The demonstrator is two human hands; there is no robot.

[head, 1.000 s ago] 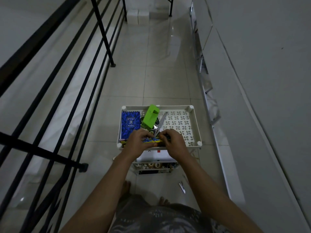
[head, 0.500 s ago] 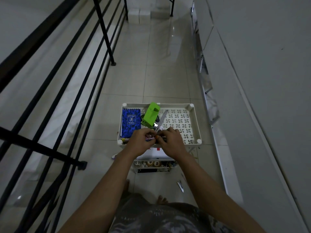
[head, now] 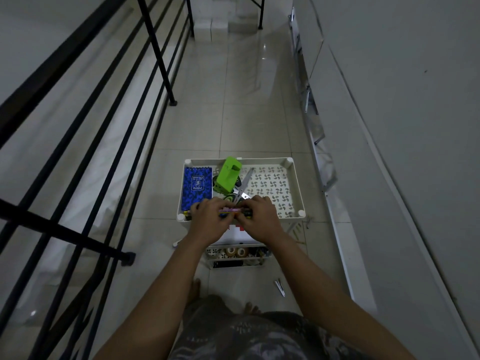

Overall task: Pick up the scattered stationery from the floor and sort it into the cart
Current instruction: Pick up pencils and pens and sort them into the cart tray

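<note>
Both my hands, left hand [head: 207, 219] and right hand [head: 259, 216], are pinching a bunch of pens [head: 235, 211] over the cart [head: 296, 178] top tray's near edge. Next I am laying them down inside, I think.

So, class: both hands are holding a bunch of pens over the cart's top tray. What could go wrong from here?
1. The pens sit by the near rim of the top tray; released there by the left hand and right hand, some might roll off.
2. The tilted green holder leans beside the scissors; a nudge could topple it.
3. A clip on the floor lies near bare feet.
</note>
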